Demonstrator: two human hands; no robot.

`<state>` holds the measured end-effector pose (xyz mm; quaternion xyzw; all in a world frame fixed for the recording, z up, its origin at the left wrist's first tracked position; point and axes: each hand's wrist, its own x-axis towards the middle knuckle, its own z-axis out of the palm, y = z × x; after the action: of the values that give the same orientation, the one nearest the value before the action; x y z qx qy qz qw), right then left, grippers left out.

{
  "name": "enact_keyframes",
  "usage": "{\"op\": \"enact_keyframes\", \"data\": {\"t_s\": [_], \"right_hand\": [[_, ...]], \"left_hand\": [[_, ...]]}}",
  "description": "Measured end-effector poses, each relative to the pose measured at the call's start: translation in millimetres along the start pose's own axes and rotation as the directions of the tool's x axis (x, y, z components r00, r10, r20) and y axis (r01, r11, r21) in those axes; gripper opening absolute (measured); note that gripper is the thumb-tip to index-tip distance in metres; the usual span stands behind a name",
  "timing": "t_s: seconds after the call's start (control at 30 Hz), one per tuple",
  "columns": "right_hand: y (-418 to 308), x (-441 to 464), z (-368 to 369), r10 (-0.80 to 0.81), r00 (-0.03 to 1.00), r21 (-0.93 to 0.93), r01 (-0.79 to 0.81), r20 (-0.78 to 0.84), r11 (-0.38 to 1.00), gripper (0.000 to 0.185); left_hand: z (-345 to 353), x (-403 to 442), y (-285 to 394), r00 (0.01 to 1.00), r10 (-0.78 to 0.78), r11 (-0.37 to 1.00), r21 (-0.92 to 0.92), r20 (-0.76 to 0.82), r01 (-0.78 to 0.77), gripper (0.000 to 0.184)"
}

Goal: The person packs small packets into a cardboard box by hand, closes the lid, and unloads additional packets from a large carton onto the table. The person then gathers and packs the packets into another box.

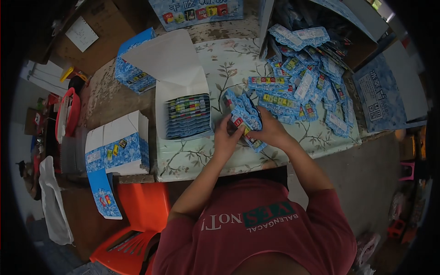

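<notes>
Between my two hands, over the floral tablecloth, is a small bunch of blue snack packets. My left hand grips the bunch from its left and lower side, thumb pressed on the front. My right hand closes round its right side. Just left of my hands stands an open white box with its lid up, holding stacked rows of blue packets. To the right, a loose pile of the same packets spills over the cloth.
A large carton on its side at the back right holds more packets. Flat blue-and-white boxes lie at the left edge, and another blue box stands behind the open one. An orange chair is below the table.
</notes>
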<state>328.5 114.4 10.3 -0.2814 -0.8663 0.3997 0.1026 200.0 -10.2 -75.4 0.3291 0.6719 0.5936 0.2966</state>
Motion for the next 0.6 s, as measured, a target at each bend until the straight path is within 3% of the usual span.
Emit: {"op": "enact_keyframes", "data": {"t_s": [0.03, 0.1, 0.13, 0.2, 0.23, 0.3, 0.53, 0.6], "right_hand": [[-1.6, 4.5, -3.6, 0.015, 0.999, -0.147, -0.008, 0.047, 0.989, 0.080], [-10.3, 10.6, -7.8, 0.044, 0.994, -0.195, -0.024, 0.103, 0.981, 0.080], [-14.5, 11.3, -8.7, 0.082, 0.984, -0.244, -0.041, 0.160, 0.969, 0.079], [-18.6, 11.2, -10.0, 0.085, 0.981, -0.259, -0.038, 0.173, 0.965, 0.081], [-19.8, 10.8, -10.8, 0.089, 0.979, -0.269, -0.037, 0.183, 0.962, 0.082], [-17.5, 10.0, -11.1, 0.074, 0.983, -0.298, -0.020, 0.171, 0.954, 0.083], [-4.9, -32.3, -23.4, 0.105, 0.974, -0.260, -0.050, 0.202, 0.964, 0.087], [-3.7, -32.3, -19.1, 0.118, 0.974, -0.289, -0.058, 0.192, 0.956, 0.089]], "left_hand": [[0.2, 6.6, 2.2, 1.000, 0.004, 1.000, 0.000, -0.004, -0.004, 0.063], [3.5, 24.8, 8.2, 0.934, 0.257, 0.960, 0.174, -0.249, -0.217, 0.057], [6.6, 35.6, 9.6, 0.933, 0.257, 0.961, 0.172, -0.252, -0.218, 0.057], [12.3, 56.5, 17.0, 0.849, 0.222, 0.974, 0.141, -0.479, -0.175, 0.055], [11.7, 61.1, 21.5, 0.849, 0.225, 0.974, 0.138, -0.479, -0.180, 0.055], [10.5, 68.9, 30.7, 0.918, 0.051, 0.999, 0.004, -0.393, -0.054, 0.054], [19.1, 38.7, 25.7, 0.977, 0.052, 0.996, -0.060, -0.205, -0.065, 0.054], [8.0, 56.4, 58.4, 0.910, -0.276, 0.961, -0.101, -0.309, 0.257, 0.053]]}}
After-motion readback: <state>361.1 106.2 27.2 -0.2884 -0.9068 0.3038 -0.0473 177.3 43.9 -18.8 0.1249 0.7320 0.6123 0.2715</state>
